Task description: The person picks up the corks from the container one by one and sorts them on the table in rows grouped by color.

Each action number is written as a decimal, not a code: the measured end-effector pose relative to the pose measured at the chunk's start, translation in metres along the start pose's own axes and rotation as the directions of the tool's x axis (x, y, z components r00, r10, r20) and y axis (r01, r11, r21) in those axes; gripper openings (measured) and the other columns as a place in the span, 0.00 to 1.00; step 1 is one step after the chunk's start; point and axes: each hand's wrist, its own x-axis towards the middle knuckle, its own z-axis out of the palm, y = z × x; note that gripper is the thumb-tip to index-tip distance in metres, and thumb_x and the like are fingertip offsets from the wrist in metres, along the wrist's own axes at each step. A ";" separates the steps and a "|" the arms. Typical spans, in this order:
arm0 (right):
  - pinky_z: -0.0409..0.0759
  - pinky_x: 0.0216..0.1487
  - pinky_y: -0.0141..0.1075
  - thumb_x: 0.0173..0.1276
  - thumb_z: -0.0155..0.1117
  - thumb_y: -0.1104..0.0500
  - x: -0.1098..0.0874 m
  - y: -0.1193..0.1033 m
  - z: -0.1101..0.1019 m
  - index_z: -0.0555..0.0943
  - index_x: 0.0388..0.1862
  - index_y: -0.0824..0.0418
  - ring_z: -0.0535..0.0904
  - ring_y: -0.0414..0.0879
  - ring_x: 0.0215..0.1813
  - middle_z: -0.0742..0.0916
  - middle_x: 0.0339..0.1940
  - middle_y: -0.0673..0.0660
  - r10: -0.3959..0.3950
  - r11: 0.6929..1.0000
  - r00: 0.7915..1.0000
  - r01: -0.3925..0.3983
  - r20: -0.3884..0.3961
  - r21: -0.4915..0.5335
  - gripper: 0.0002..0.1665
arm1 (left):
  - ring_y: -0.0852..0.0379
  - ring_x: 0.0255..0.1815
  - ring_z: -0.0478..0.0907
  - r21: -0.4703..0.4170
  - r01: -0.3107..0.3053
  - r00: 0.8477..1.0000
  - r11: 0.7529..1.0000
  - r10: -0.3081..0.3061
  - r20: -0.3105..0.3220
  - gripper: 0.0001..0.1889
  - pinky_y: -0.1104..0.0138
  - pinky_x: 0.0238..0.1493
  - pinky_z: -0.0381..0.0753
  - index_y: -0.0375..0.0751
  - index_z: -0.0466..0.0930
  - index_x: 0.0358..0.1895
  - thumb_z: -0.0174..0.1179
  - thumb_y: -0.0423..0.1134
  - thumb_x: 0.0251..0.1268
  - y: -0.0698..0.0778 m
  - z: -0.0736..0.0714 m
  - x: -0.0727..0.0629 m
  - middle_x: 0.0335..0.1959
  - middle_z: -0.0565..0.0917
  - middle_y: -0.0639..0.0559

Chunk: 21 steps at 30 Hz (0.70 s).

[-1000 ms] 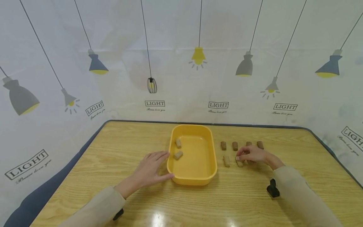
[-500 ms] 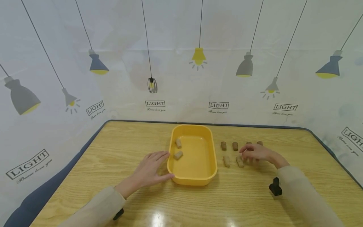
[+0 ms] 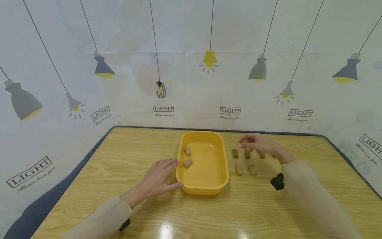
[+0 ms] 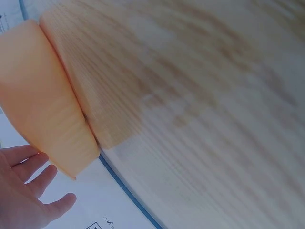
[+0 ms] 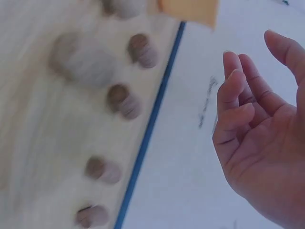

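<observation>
A yellow plastic tray [image 3: 206, 169] stands mid-table with two tan corks inside, one cork [image 3: 187, 151] behind the other cork [image 3: 187, 163]. My left hand [image 3: 158, 177] rests at its left side, fingertips and thumb at the rim, fingers spread. In the left wrist view those fingers touch the tray wall [image 4: 47, 95]. Right of the tray lie two lighter corks, a left one [image 3: 238, 170] and a right one [image 3: 252, 170]. Behind them is a row of darker corks [image 3: 235, 153]. My right hand [image 3: 259, 144] hovers over this row, fingers loosely bent, holding nothing in the right wrist view [image 5: 267, 143].
The wooden table [image 3: 134, 142] has a dark blue edge strip [image 3: 149, 127] along the back. Beyond it hangs a pale wall cloth [image 3: 185, 83] printed with lamps. A black device [image 3: 278, 181] sits at the right wrist, below the sleeve [image 3: 310, 189].
My right hand has let go of the right-hand lighter cork, lifted away, and moved back over the darker row. That cork stays on the table. My left hand and the tray have not moved.
</observation>
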 end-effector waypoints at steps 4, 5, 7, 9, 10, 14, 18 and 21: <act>0.69 0.21 0.38 0.65 0.54 0.53 0.021 -0.029 0.003 0.71 0.50 0.66 0.72 0.49 0.27 0.80 0.32 0.56 -0.078 0.997 0.997 0.078 0.021 -0.012 0.20 | 0.48 0.60 0.60 0.003 0.006 1.000 1.000 -0.006 0.004 0.43 0.52 0.57 0.57 0.37 0.64 0.61 0.46 0.70 0.51 -0.001 0.000 0.000 0.60 0.66 0.46; 0.69 0.22 0.39 0.65 0.54 0.52 0.026 -0.036 0.005 0.72 0.49 0.65 0.72 0.49 0.27 0.80 0.32 0.56 -0.092 0.996 0.995 0.092 0.026 -0.016 0.21 | 0.48 0.60 0.60 0.003 0.007 1.000 1.000 -0.007 0.005 0.43 0.52 0.57 0.57 0.37 0.64 0.61 0.46 0.70 0.51 -0.001 0.000 0.000 0.60 0.66 0.46; 0.69 0.23 0.39 0.64 0.56 0.51 0.036 -0.050 0.009 0.72 0.49 0.64 0.72 0.48 0.28 0.80 0.32 0.55 -0.111 0.993 0.993 0.112 0.036 -0.032 0.21 | 0.48 0.60 0.60 0.006 0.006 1.000 1.000 -0.006 0.005 0.43 0.52 0.57 0.57 0.37 0.64 0.61 0.46 0.70 0.51 -0.001 0.000 0.000 0.60 0.66 0.46; 0.70 0.24 0.38 0.62 0.57 0.50 0.045 -0.062 0.014 0.73 0.49 0.62 0.73 0.48 0.28 0.80 0.33 0.55 -0.122 0.991 0.992 0.124 0.045 -0.049 0.21 | 0.48 0.60 0.60 0.005 0.003 1.000 1.000 -0.003 0.006 0.43 0.52 0.57 0.57 0.37 0.64 0.62 0.46 0.69 0.51 -0.001 0.000 0.001 0.60 0.66 0.46; 0.70 0.25 0.38 0.62 0.58 0.50 0.049 -0.068 0.016 0.73 0.49 0.61 0.73 0.49 0.29 0.80 0.34 0.55 -0.127 0.990 0.991 0.129 0.052 -0.058 0.20 | 0.48 0.60 0.60 0.006 0.003 1.000 1.000 -0.003 0.007 0.43 0.52 0.57 0.57 0.37 0.64 0.62 0.46 0.69 0.51 -0.001 0.000 0.001 0.60 0.66 0.46; 0.71 0.28 0.37 0.60 0.59 0.52 0.065 -0.088 0.026 0.74 0.48 0.59 0.73 0.49 0.33 0.80 0.37 0.54 -0.153 0.984 0.986 0.159 0.073 -0.080 0.19 | 0.49 0.61 0.59 0.003 0.009 1.000 1.000 -0.009 0.019 0.43 0.53 0.57 0.57 0.38 0.64 0.62 0.45 0.70 0.51 -0.001 0.000 0.001 0.60 0.66 0.46; 0.73 0.33 0.35 0.60 0.61 0.55 0.082 -0.099 0.039 0.75 0.47 0.60 0.74 0.47 0.36 0.80 0.39 0.54 -0.198 0.977 0.977 0.203 0.075 -0.070 0.18 | 0.49 0.60 0.60 -0.003 0.010 1.000 1.000 -0.010 0.013 0.43 0.53 0.57 0.57 0.37 0.64 0.62 0.45 0.70 0.51 -0.001 0.000 0.000 0.60 0.66 0.47; 0.74 0.37 0.35 0.59 0.62 0.57 0.094 -0.103 0.052 0.75 0.48 0.63 0.75 0.49 0.41 0.80 0.41 0.58 -0.225 0.972 0.973 0.228 0.061 -0.053 0.19 | 0.49 0.60 0.60 -0.003 0.002 1.000 1.000 -0.002 0.003 0.43 0.52 0.57 0.58 0.37 0.64 0.61 0.46 0.69 0.52 -0.001 0.000 0.000 0.60 0.66 0.47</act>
